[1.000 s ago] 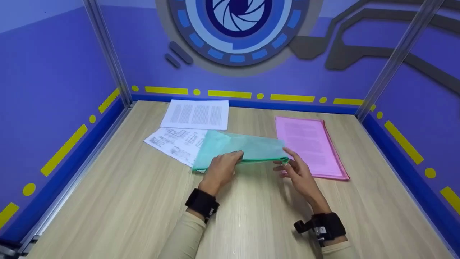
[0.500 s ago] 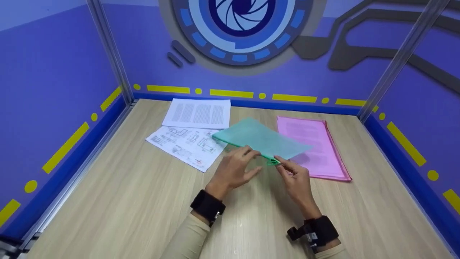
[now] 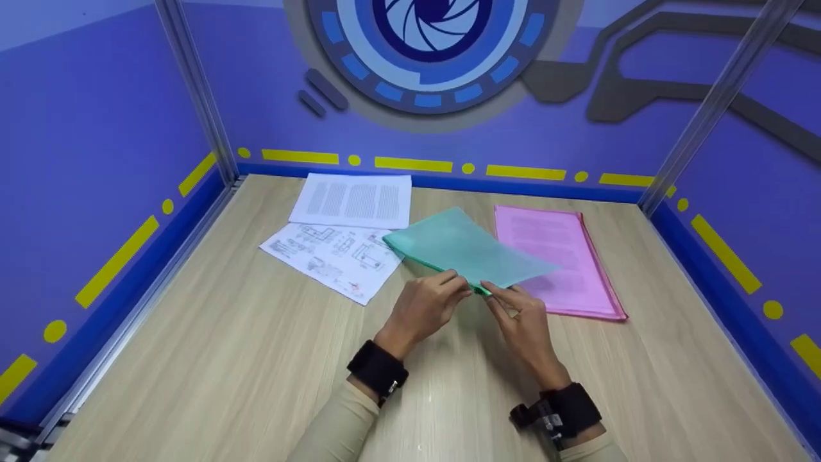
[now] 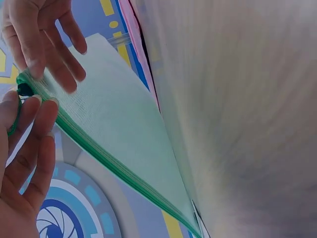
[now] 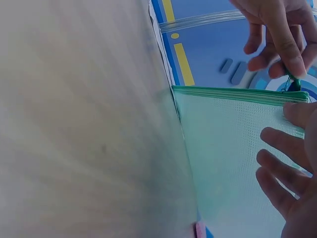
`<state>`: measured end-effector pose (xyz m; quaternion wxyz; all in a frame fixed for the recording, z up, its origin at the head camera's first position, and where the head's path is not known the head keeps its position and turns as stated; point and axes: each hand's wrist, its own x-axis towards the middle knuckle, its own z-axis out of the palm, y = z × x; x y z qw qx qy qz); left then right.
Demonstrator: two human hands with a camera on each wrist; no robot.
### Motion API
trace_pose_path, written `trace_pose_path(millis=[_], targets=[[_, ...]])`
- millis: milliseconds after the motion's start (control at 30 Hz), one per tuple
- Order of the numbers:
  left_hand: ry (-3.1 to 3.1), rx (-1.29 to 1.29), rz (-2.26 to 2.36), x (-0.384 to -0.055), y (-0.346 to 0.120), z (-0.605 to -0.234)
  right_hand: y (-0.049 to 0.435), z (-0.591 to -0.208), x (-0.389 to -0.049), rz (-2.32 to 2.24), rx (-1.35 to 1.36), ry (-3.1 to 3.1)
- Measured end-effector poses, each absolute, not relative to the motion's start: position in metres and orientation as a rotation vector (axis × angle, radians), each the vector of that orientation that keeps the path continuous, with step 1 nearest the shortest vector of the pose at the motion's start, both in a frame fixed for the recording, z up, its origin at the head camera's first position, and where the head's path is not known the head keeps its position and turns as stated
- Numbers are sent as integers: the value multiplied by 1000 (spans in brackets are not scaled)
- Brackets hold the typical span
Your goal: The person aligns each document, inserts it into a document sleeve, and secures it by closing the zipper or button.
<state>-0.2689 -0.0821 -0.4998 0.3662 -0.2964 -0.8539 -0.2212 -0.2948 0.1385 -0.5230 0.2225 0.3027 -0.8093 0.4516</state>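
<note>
A translucent green zip folder (image 3: 471,247) is held tilted above the table, its darker green zipped edge (image 4: 114,166) toward the person. At the near end of that edge, my left hand (image 3: 431,301) pinches the zipper pull (image 5: 293,85) by its green cord. My right hand (image 3: 523,321) grips the folder's corner beside the slider, with thumb and index finger on the edge; its other fingers (image 5: 282,176) lie behind the mesh sheet. The far end of the folder overlaps a sheet with technical drawings (image 3: 337,263), and its right corner hangs over a pink folder (image 3: 577,276).
A white sheet of printed text (image 3: 353,200) lies at the back left, touching the drawing sheet. Papers show through the pink folder on the right. Blue panels (image 3: 449,147) wall the wooden table (image 3: 224,359) at the back and both sides.
The green folder has turned so its zipped edge slants down toward my right hand. My left hand has let go mid-edge, moved right and pinched the zipper pull.
</note>
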Motion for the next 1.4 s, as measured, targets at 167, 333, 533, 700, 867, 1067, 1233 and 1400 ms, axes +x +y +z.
trace_pose_path(millis=[167, 333, 533, 700, 867, 1067, 1233, 1400], targets=[[-2275, -732, -601, -269, -88, -500, 141, -520, -296, 1322, 785, -2247], [-2429, -711, -697, -269, -87, -503, 142, -521, -295, 1334, 797, -2255], [-2517, -641, -857, -269, -83, -507, 141, -522, -294, 1358, 869, -2282], [-2507, -612, -953, -269, -83, -506, 139, -520, -293, 1410, 906, -2280], [-2497, -607, -1017, -269, -85, -502, 139, -520, -293, 1383, 905, -2239], [-2528, -611, -968, -268, -88, -500, 141, -523, -296, 1333, 855, -2232], [-2564, -605, -940, -268, -91, -503, 144, -523, -298, 1305, 826, -2205], [-2559, -611, -916, -269, -92, -502, 145, -522, -301, 1274, 794, -2177]])
